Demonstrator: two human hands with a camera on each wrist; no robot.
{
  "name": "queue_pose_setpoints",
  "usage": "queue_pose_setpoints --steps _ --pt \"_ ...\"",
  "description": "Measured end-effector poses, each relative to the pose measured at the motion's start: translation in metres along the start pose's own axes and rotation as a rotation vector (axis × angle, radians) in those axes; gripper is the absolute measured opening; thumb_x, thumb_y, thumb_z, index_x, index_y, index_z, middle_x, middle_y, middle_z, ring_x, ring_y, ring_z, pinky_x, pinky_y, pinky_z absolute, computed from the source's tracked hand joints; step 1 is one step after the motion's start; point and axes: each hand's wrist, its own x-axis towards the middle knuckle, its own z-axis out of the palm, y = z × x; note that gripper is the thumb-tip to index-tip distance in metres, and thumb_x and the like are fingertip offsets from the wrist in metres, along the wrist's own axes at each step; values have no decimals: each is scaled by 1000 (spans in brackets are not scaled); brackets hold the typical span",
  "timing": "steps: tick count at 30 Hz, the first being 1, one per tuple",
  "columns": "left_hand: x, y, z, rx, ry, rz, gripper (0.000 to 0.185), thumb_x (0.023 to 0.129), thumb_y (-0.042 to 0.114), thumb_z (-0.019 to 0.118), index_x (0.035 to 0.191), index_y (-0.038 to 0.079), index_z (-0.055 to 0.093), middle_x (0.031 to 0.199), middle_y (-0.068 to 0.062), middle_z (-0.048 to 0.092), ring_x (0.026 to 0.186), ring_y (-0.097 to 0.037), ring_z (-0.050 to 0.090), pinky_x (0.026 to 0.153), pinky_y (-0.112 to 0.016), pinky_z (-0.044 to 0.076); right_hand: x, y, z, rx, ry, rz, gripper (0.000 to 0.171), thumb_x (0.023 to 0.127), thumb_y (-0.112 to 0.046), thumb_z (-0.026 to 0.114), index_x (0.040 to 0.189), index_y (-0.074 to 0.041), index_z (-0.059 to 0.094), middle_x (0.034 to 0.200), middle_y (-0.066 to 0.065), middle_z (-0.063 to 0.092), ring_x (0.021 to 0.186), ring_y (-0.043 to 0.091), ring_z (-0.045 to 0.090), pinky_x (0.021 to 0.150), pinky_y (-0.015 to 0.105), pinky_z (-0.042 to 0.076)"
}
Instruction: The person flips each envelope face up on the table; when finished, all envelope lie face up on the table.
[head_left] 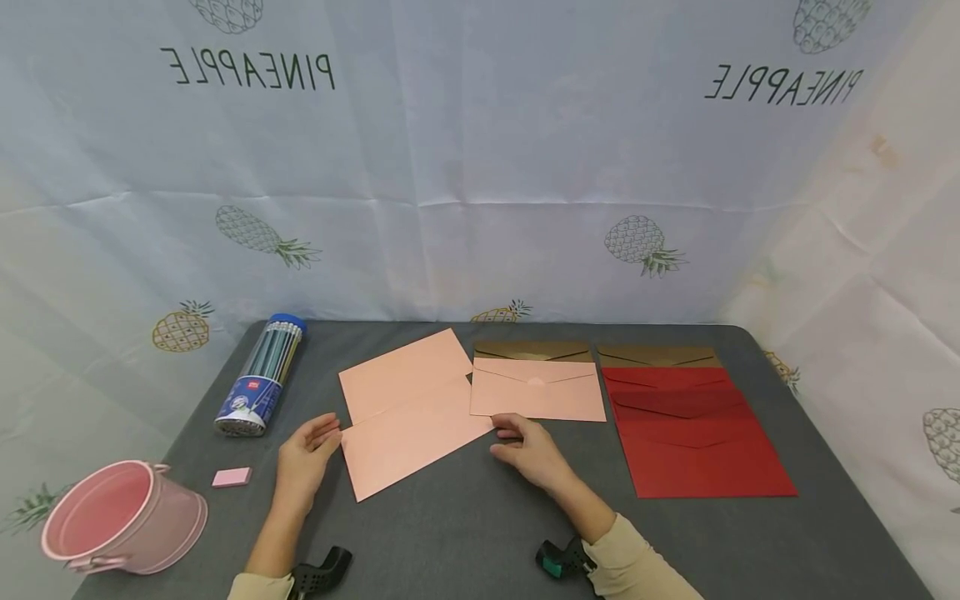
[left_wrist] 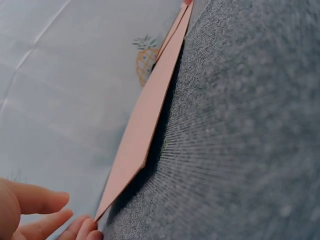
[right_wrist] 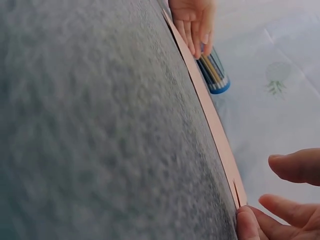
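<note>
**Honestly, that open pink envelope looks one nudge away from sliding**

So the open pink envelope [head_left: 411, 410] lies flat on the grey worktop [head_left: 480, 533], flap spread out toward the back, and everything else I'll place relative to it. The left hand [head_left: 303, 454] sits at its left edge, fingers relaxed and fairly straight, fingertips touching or nearly touching the corner; in the left wrist view that corner lifts slightly off the felt. The right hand [head_left: 528, 450] is at its right front corner, fingers loosely curved and not clamped on anything; whether a fingertip really rests on the paper edge, I can't tell for sure. So both grips are loose and apart, neither one pinching the envelope.

What could go wrong, as I see it:

- The worktop is fuzzy felt, so a push from only one side could pivot the envelope instead of moving it straight.
- Just right of it lies a closed pink envelope [head_left: 537, 390], their edges touching or overlapping. A sideways shove could drag that one along, or slide one under the other.
- Further right, the red envelopes [head_left: 693, 433] are fanned in a stack; a wide sweep of the right hand could scatter them.
- If the lifted corner gets pressed carelessly, it could crease.

Well left of the envelope are a tube of pencils [head_left: 260, 375], a pink eraser [head_left: 231, 477] and a pink bucket [head_left: 123, 517], probably out of harm's way.
</note>
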Motion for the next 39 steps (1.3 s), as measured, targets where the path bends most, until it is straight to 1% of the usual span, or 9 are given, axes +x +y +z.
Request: queue_pose_setpoints --steps 3,7,10,13,17,21,28,34,39 --pt "0 0 0 -74 42 -37 36 92 -1 57 127 -6 53 128 -27 55 90 9 56 75 -2 45 0 -1 3 23 -11 3 45 85 -6 67 127 3 54 127 20 57 115 34 56 91 40 50" --pt "0 1 0 -139 79 -99 40 89 -7 56 129 -5 51 130 -22 51 98 0 52 74 -3 45 1 -2 8 62 -34 22 45 85 -7 68 127 3 54 128 21 56 116 34 55 92 41 50" --pt "0 0 -2 -175 82 -146 44 89 -9 54 132 -4 48 133 -20 47 104 -5 47 72 -2 44 1 -3 10 69 -50 27 47 85 -8 68 128 3 53 128 20 56 116 35 55 91 41 50" --pt "2 -1 -4 -193 71 -177 45 90 -7 54 135 -4 46 134 -18 46 103 -1 46 73 -1 44 2 -4 12 56 -50 25 47 85 -8 68 128 3 53 128 20 56 117 35 54 92 42 49" --pt "5 -4 -6 -218 57 -197 44 90 -2 57 133 -4 48 113 0 60 94 4 53 75 -5 47 6 -5 14 34 -31 22 46 85 -7 67 128 3 53 128 20 56 117 34 54 93 42 49" --pt "7 -6 -9 -316 39 -204 41 89 -4 59 129 -5 52 88 17 62 86 3 57 75 -10 50 9 -5 15 4 -13 14 46 85 -7 67 128 2 53 129 19 56 116 33 55 94 41 49" --pt "8 -8 -14 -478 12 -223 28 88 -5 61 102 18 68 87 14 64 81 1 60 71 -15 52 14 -4 18 -17 5 -10 47 86 -7 66 130 3 52 129 19 56 117 33 56 94 41 50" --pt "8 -5 -19 -561 25 -228 27 87 -5 62 103 15 68 88 11 65 80 -1 61 68 -16 52 16 -6 20 -19 9 -31 48 86 -7 67 130 4 51 128 20 57 117 34 55 95 42 49" --pt "7 -4 -25 -695 0 -202 28 88 -8 58 91 16 72 87 7 68 78 -3 64 68 -16 54 17 -8 23 -27 -4 -29 49 86 -8 66 131 4 50 129 20 57 118 34 55 95 43 49"
